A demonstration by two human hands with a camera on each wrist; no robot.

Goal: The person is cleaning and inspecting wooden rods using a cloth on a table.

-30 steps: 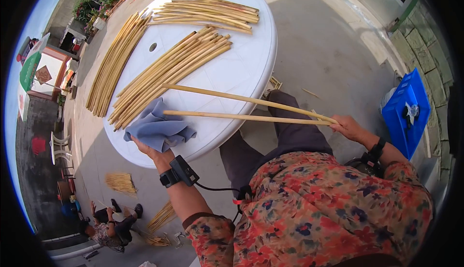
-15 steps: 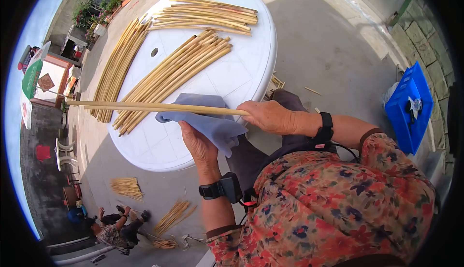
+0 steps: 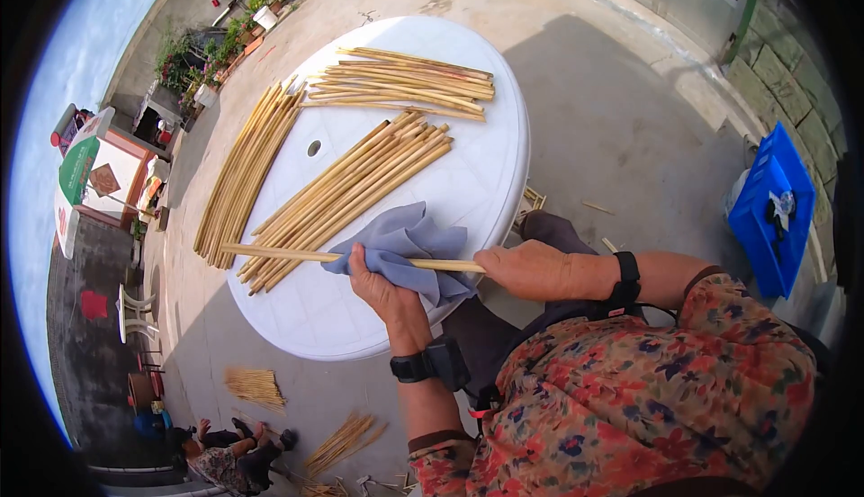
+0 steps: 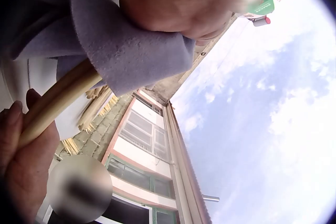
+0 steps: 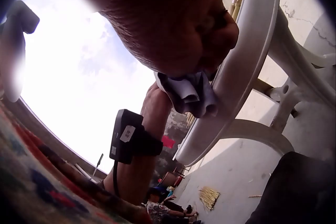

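White plastic counter (image 3: 486, 169): ahead of both hands; round, smooth, faintly lined, pierced by a small hole. Its breadth presumably lets long sticks lie flat within reach.
Stick groups: middle row (image 3: 351, 196) nearest the left hand, left row (image 3: 247, 173) farther out on that side, far row (image 3: 405, 83) beyond both hands. Sticks lie roughly parallel, probably to keep each group together and easy to pick from.
Blue plastic crate (image 3: 774, 214): well to the right of the right hand; rigid, straight-sided.
Held stick (image 3: 450, 266): runs from the right hand through the cloth and out past the left hand; slender, straw-yellow, woody. Whether a second stick lies against it cannot be told.
Blue-grey cloth (image 3: 409, 232): under the left hand, folded around the held stick, so that soft fabric rather than bare palm apparently meets the wood; matt, thick, loosely draped, with a fuzzy surface.
Right hand (image 3: 531, 272): fingers curled about the stick's near end, probably to steady it and govern its lengthwise position.
Left hand (image 3: 387, 295): clasps cloth and stick together, thumb uppermost; the fingers are mostly hidden, and how firmly they press cannot be told.
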